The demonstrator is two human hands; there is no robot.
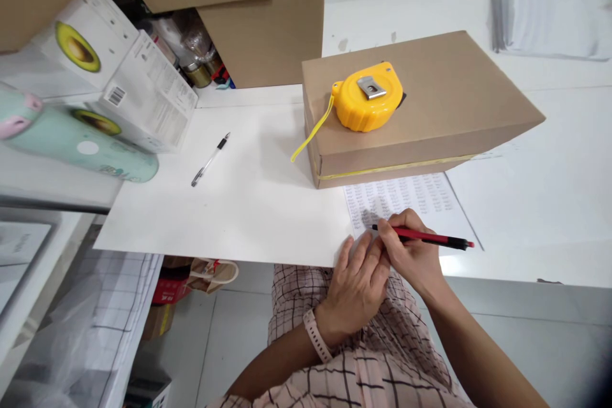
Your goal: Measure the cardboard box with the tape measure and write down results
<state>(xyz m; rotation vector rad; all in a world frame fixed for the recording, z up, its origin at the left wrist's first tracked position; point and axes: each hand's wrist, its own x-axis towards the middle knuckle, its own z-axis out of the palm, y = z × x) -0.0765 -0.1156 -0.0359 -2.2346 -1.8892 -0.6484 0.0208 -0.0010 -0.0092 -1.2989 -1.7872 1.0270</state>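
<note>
My right hand [412, 254] is closed on a red pen [423, 238], whose tip rests on a printed sheet [406, 201] at the table's near edge. My left hand [356, 287] lies beside it with fingers stretched out, touching the edge of a large white sheet [239, 191]. Just beyond stands a brown cardboard box [430, 95] with a yellow tape measure [367, 97] on top; its yellow tape runs along the box's lower front edge. A clear ballpoint pen [210, 159] lies on the white sheet to the left.
Cardboard boxes [268, 32] are stacked at the back left, with avocado-printed white boxes [124, 76] and a mint-green cylinder [81, 143] on the left. A stack of white paper [549, 19] lies far right. Below the table's edge are bags and floor tiles.
</note>
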